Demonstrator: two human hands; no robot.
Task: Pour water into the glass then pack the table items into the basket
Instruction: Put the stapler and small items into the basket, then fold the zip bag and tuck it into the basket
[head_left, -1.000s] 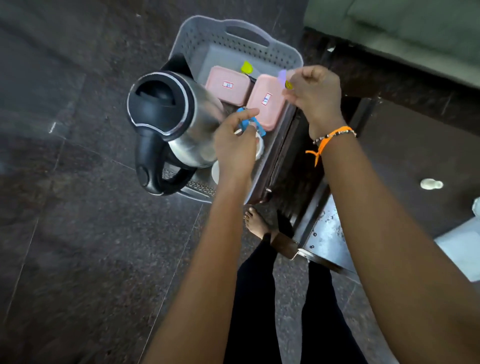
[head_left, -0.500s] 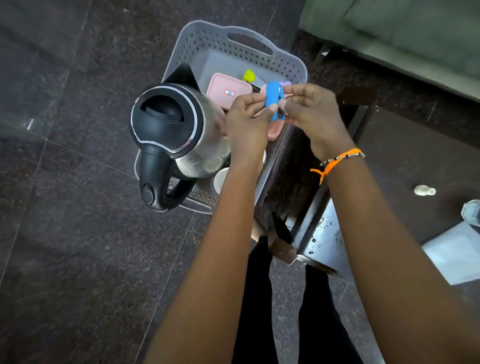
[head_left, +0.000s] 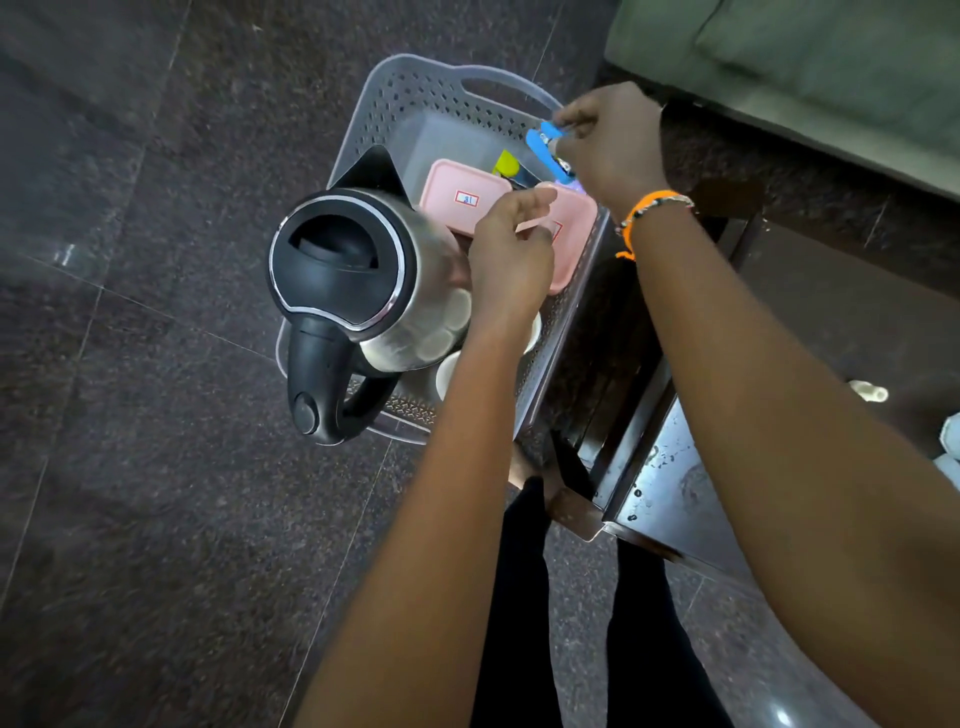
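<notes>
A grey perforated basket (head_left: 405, 98) stands on the dark floor. Inside it are a steel kettle (head_left: 358, 291) with a black lid, two pink lidded boxes (head_left: 457, 195), a yellow-green item (head_left: 505, 163) and white cups (head_left: 448, 371) partly hidden under my arm. My right hand (head_left: 610, 148) is over the basket's far right rim, shut on a small blue clip (head_left: 545, 150). My left hand (head_left: 511, 254) hovers above the pink boxes beside the kettle, fingers loosely curled, holding nothing that I can see.
A dark wooden table (head_left: 670, 415) with a metal-faced corner stands right of the basket. A green sofa (head_left: 810, 67) fills the top right. A small white object (head_left: 867, 391) lies on the floor at right. My legs are below.
Half a second ago both hands held the blue clip together over the boxes. Now the left hand has let go and the right hand has carried the clip toward the basket's far right rim.
</notes>
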